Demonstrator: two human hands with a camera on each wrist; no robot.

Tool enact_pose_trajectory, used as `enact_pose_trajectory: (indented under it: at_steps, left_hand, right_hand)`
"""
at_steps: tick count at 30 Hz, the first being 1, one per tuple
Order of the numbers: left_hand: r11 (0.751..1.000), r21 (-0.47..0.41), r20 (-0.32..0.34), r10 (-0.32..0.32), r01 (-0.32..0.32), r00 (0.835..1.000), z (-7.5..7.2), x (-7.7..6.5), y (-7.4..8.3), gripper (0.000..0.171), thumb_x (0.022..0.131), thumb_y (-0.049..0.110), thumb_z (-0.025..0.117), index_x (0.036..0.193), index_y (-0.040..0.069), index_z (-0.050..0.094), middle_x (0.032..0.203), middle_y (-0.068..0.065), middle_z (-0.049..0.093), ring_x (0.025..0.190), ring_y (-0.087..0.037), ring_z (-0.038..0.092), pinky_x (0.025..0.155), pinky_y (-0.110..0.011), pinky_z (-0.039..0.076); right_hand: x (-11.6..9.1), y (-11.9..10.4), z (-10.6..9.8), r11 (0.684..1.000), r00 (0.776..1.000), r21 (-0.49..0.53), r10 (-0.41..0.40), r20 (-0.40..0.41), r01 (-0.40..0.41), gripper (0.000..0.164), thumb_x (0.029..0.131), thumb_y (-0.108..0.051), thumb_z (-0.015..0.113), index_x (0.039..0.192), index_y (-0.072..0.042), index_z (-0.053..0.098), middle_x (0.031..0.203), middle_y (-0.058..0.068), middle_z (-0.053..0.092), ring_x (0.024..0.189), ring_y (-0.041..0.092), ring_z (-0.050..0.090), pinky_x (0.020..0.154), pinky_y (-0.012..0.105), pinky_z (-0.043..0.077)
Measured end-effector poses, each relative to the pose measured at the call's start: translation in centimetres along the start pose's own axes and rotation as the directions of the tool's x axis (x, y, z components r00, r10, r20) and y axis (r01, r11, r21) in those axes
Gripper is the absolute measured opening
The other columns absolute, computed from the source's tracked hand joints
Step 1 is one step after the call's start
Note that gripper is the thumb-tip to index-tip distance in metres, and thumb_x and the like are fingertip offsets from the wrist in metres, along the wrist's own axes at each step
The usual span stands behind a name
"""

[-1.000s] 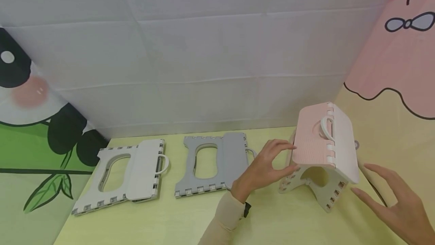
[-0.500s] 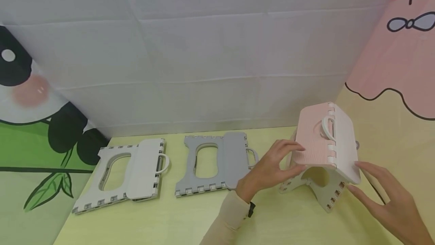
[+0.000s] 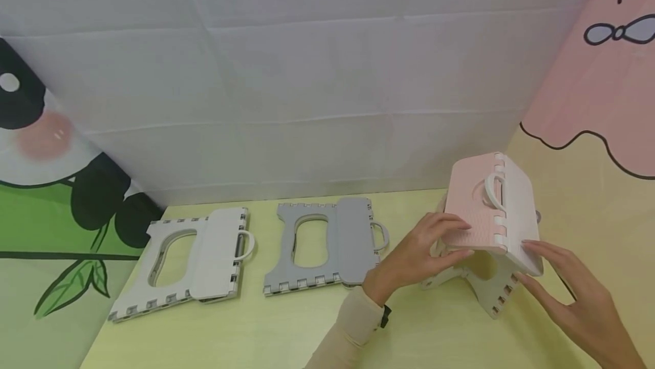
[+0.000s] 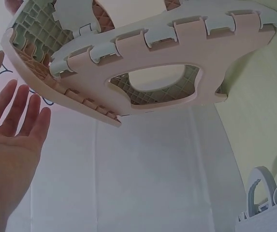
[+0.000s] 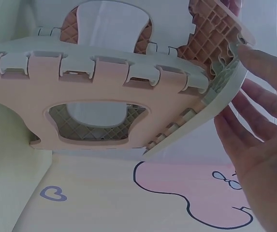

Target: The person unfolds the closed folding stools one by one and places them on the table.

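Observation:
A pink and white folding step stool (image 3: 471,187) stands partly unfolded at the right, its two top panels peaked like a roof with a loop handle at the ridge. My left hand (image 3: 417,255) is at the pink panel's near corner. In the left wrist view its fingers (image 4: 20,111) are extended beside that panel, with the thumb close to the edge. My right hand (image 3: 578,298) pinches the near edge of the white panel. The right wrist view shows its thumb (image 5: 259,60) on the inner side and fingers behind. Latticed undersides show in both wrist views.
A folded grey step stool (image 3: 355,244) lies on the pale yellow-green table (image 3: 266,335), just left of my left forearm. Farther left lies a folded white one (image 3: 217,255). A pale cloth wall (image 3: 307,73) rises behind, with cartoon-printed sheets at both sides.
My right hand has come in from the right to the white panel's edge. My left hand has slid a little rightward over the pink panel. The stool has barely moved.

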State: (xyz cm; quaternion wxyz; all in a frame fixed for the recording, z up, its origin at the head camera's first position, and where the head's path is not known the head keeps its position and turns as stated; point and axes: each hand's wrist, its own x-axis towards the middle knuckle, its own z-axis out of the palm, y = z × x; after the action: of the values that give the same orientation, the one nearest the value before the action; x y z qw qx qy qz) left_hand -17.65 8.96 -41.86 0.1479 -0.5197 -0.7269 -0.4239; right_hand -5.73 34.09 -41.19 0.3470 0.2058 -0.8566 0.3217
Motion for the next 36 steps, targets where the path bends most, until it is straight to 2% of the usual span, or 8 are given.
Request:
enact_pose_trajectory:
  at_steps: [8,17,27,32,36]
  left_hand:
    - [0.999,-0.004,-0.01,0.038,-0.038,0.999,0.53,-0.01,-0.34,0.039,0.092,0.01,0.079,0.127,0.0,0.066,0.131,-0.008,0.059,0.126,-0.014,0.052,0.109,-0.015,0.038]
    - [0.999,0.005,0.015,0.034,-0.034,0.999,0.61,-0.01,-0.56,0.034,0.097,0.01,0.072,0.13,0.001,0.067,0.132,-0.009,0.059,0.128,-0.014,0.052,0.107,-0.012,0.039]
    - [0.997,0.004,-0.031,0.071,-0.071,0.997,0.71,0.12,-0.68,0.032,0.093,0.006,0.077,0.123,-0.002,0.071,0.126,-0.01,0.066,0.123,-0.015,0.058,0.105,-0.012,0.041]
    - [0.998,0.003,-0.04,0.069,-0.069,0.997,0.76,0.01,-0.66,0.031,0.093,0.006,0.076,0.122,-0.002,0.073,0.124,-0.009,0.067,0.122,-0.015,0.059,0.107,-0.013,0.041]
    - [0.996,0.016,-0.041,0.085,-0.084,0.996,0.74,-0.01,-0.7,0.03,0.094,0.005,0.074,0.123,-0.002,0.073,0.125,-0.009,0.068,0.123,-0.016,0.059,0.107,-0.014,0.041]
  right_hand:
    - [0.6,-0.71,0.27,0.999,0.999,-0.001,-0.034,-0.02,0.034,0.07,0.099,-0.055,0.06,0.121,0.011,0.067,0.126,0.018,0.065,0.13,0.001,0.052,0.107,0.01,0.038]
    - [0.41,-0.17,0.42,0.998,0.998,0.0,-0.061,-0.028,0.061,0.065,0.102,-0.05,0.059,0.123,0.01,0.068,0.128,0.022,0.065,0.131,0.003,0.053,0.105,0.009,0.039]
    - [0.66,-0.64,0.45,0.996,0.994,0.027,-0.083,-0.069,0.085,0.061,0.102,-0.046,0.06,0.12,0.011,0.07,0.125,0.023,0.067,0.129,0.004,0.056,0.103,0.009,0.042]
    - [0.87,-0.67,0.65,0.989,0.987,0.078,-0.121,-0.102,0.129,0.056,0.101,-0.04,0.063,0.115,0.014,0.071,0.122,0.026,0.068,0.128,0.009,0.059,0.104,0.013,0.043]
    - [1.0,-0.61,0.72,0.988,0.986,0.076,-0.129,-0.106,0.138,0.054,0.102,-0.039,0.063,0.112,0.014,0.072,0.121,0.025,0.069,0.129,0.01,0.059,0.104,0.014,0.044]
